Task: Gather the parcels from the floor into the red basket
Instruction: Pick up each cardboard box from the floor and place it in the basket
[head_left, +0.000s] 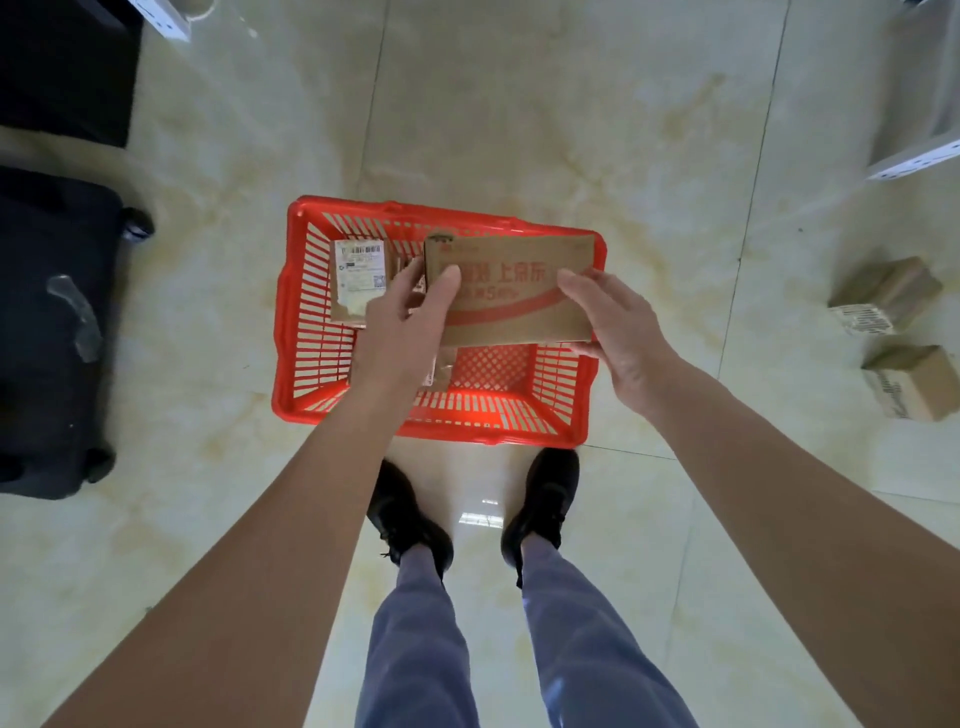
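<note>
- Our left hand (410, 317) and our right hand (618, 332) each hold one end of the flat brown cardboard parcel with red print (511, 291), fingers curled around its short edges.
- The parcel's long side runs left to right, the same way as the red plastic basket with slotted walls (566, 374) right under it, so we think it only needs to go straight down.
- A small brown box with a white label (358, 275) already lies inside, at the left.
- Two brown cardboard boxes (883, 296) sit on the floor far to our right.

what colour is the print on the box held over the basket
Red lettering and a red curved band on the brown cardboard box, seen in the head view.
</note>
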